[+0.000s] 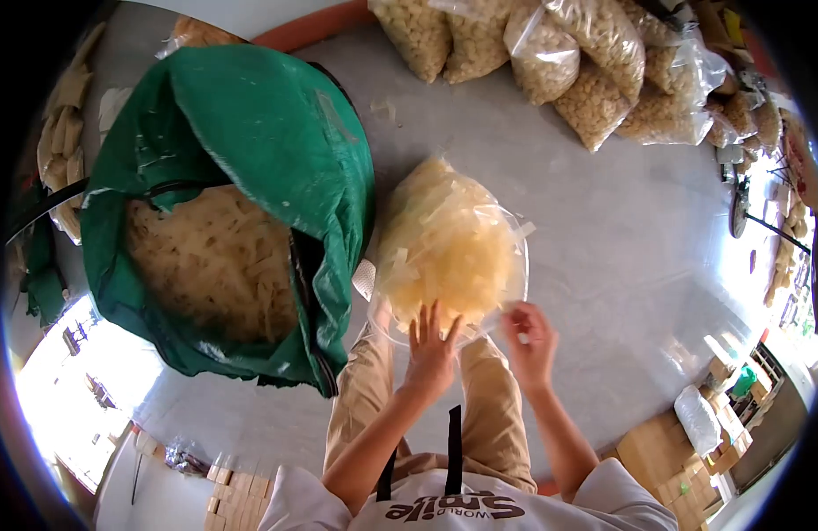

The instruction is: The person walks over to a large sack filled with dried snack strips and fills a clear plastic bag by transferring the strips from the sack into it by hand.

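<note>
A clear plastic bag (449, 239) full of pale yellow, flat strips stands between my legs, its mouth open toward me. My left hand (432, 356) lies with fingers spread on the strips at the bag's near edge. At the bag's near right rim is my right hand (529, 341), its fingers curled together; whatever they pinch is too small to make out. To the left stands a large green fabric bag (276, 142), unzipped, with many similar strips (214, 257) inside.
Several filled clear bags (595, 88) sit on the grey floor (604, 257) at the upper right. Cardboard boxes (661, 451) are at the lower right, with a white bundle (698, 421) beside them. Stacked blocks (236, 500) show at the lower left.
</note>
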Demonstrator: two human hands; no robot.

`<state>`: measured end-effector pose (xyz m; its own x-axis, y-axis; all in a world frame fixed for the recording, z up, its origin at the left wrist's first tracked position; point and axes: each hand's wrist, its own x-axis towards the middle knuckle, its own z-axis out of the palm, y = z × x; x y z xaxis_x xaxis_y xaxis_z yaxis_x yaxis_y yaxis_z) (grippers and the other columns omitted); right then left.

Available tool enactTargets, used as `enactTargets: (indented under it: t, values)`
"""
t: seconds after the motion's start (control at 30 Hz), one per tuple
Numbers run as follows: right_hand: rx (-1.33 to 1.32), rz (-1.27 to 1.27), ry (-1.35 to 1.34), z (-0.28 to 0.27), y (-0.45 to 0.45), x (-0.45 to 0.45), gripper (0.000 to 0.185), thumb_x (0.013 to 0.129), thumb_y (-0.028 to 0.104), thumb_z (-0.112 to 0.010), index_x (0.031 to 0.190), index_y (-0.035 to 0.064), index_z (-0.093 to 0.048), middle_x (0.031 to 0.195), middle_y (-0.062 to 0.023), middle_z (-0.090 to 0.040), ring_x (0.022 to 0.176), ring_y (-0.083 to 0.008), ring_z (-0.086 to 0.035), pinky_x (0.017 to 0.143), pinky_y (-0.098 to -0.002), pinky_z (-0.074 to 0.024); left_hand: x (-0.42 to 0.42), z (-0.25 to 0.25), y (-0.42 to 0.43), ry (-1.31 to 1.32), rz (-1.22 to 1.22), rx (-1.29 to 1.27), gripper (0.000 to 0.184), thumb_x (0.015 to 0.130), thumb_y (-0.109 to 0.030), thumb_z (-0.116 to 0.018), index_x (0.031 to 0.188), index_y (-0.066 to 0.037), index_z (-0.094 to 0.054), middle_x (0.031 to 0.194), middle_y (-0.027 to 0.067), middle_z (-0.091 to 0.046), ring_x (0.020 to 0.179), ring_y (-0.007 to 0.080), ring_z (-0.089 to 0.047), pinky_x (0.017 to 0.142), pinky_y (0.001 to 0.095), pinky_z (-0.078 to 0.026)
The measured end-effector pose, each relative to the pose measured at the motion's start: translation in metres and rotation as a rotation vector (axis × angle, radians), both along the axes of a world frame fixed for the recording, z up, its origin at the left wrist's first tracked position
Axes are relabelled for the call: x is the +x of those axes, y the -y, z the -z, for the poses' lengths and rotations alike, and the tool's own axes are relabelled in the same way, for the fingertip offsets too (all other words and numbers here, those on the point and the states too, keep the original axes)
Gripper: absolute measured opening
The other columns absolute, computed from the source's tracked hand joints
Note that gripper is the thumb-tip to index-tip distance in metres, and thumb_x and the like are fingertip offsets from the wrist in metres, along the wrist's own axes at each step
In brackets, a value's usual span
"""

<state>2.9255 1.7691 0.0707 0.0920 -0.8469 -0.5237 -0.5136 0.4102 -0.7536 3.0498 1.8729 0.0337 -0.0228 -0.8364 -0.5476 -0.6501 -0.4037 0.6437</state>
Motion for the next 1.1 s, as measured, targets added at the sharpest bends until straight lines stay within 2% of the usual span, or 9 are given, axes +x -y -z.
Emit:
enactTargets:
  t: [0.1,0.27,0.4,0.43,0.63,0.77,0.83,0.97,1.1]
  values:
    - [-0.035,-0.103,-0.020,-0.007,-0.015,0.012,0.021,0.077,0.003,-0.063,0.097,-0.0007,-0.058,0.074,-0.0086,-0.062,0.059,-0.0118,-0.056,0.053,-0.0249,-0.0454,0.017,-0.022,-0.003,0.096,-0.127,-0.020,0.056,0.077,-0.002,-0.053,0.129,-0.005,-0.034,0.138,0.0238,-0.019,0.128,0.0408,-0.019,0.103,0.0485,-0.019]
    - [-0.135,-0.320,0.037,0.008,-0.004,0.031,0.023,0.076,0.002,-0.062,0.099,0.0005,-0.060,0.084,-0.0118,-0.063,0.070,-0.0213,-0.061,0.059,-0.0288,-0.0479,0.048,-0.018,-0.012,0.015,-0.513,-0.182,0.047,0.072,0.006,-0.053,0.118,0.000,-0.043,0.123,0.0228,-0.039,0.116,0.0378,-0.037,0.096,0.0386,-0.033]
    - [-0.225,-0.268,-0.276,0.052,0.025,0.021,0.020,0.076,0.003,-0.059,0.096,0.0021,-0.061,0.087,-0.0127,-0.060,0.075,-0.0264,-0.060,0.065,-0.0342,-0.0469,0.055,-0.017,-0.024,0.015,-0.708,-0.094,0.042,0.071,0.007,-0.053,0.111,-0.001,-0.045,0.109,0.0195,-0.046,0.101,0.0366,-0.046,0.088,0.0416,-0.038]
    - [-0.183,-0.301,-0.334,0.058,0.031,0.020,0.021,0.076,0.004,-0.058,0.097,0.0039,-0.061,0.086,-0.0127,-0.059,0.077,-0.0286,-0.059,0.067,-0.0377,-0.0464,0.053,-0.002,-0.036,0.140,-0.693,-0.177,0.039,0.074,-0.001,-0.056,0.111,-0.001,-0.044,0.099,0.0167,-0.048,0.091,0.0292,-0.051,0.076,0.0364,-0.044]
    - [-0.021,-0.401,-0.447,0.073,0.040,0.035,0.023,0.072,0.018,-0.066,0.092,0.0080,-0.062,0.089,-0.0101,-0.059,0.079,-0.0278,-0.058,0.069,-0.0378,-0.0463,0.034,0.054,-0.098,0.200,-0.895,0.021,0.045,0.074,-0.009,-0.060,0.114,-0.004,-0.040,0.094,0.0138,-0.048,0.078,0.0208,-0.052,0.068,0.0322,-0.045]
    - [-0.127,-0.328,-0.525,0.085,0.031,0.031,0.023,0.068,0.023,-0.068,0.084,0.0069,-0.065,0.074,-0.0084,-0.061,0.071,-0.0247,-0.059,0.064,-0.0361,-0.0468,0.036,0.049,-0.103,0.082,-1.010,0.206,0.044,0.071,-0.007,-0.056,0.111,-0.001,-0.041,0.091,0.0165,-0.052,0.083,0.0288,-0.054,0.072,0.0346,-0.046]
    - [-0.075,-0.343,-0.491,0.088,0.031,0.029,0.021,0.068,0.022,-0.068,0.081,0.0059,-0.066,0.072,-0.0085,-0.062,0.068,-0.0248,-0.060,0.063,-0.0362,-0.0469,0.037,0.065,-0.118,0.068,-0.924,0.239,0.048,0.073,-0.009,-0.061,0.116,-0.006,-0.039,0.089,0.0097,-0.050,0.067,0.0154,-0.052,0.060,0.0290,-0.046]
    - [0.031,-0.150,-0.376,0.080,0.034,0.029,0.013,0.070,0.017,-0.064,0.077,0.0063,-0.067,0.068,-0.0092,-0.063,0.061,-0.0252,-0.059,0.060,-0.0364,-0.0469,0.037,0.065,-0.118,-0.049,-1.013,0.232,0.050,0.073,-0.008,-0.061,0.118,-0.007,-0.039,0.088,0.0082,-0.050,0.068,0.0142,-0.052,0.057,0.0274,-0.045]
    - [-0.046,-0.318,-0.417,0.059,0.032,0.025,0.020,0.072,0.015,-0.062,0.091,0.0105,-0.067,0.074,-0.0117,-0.064,0.070,-0.0283,-0.061,0.067,-0.0363,-0.0479,0.031,0.090,-0.124,-0.131,-1.058,0.243,0.049,0.074,-0.008,-0.058,0.119,-0.010,-0.038,0.088,0.0069,-0.049,0.069,0.0136,-0.051,0.057,0.0265,-0.045]
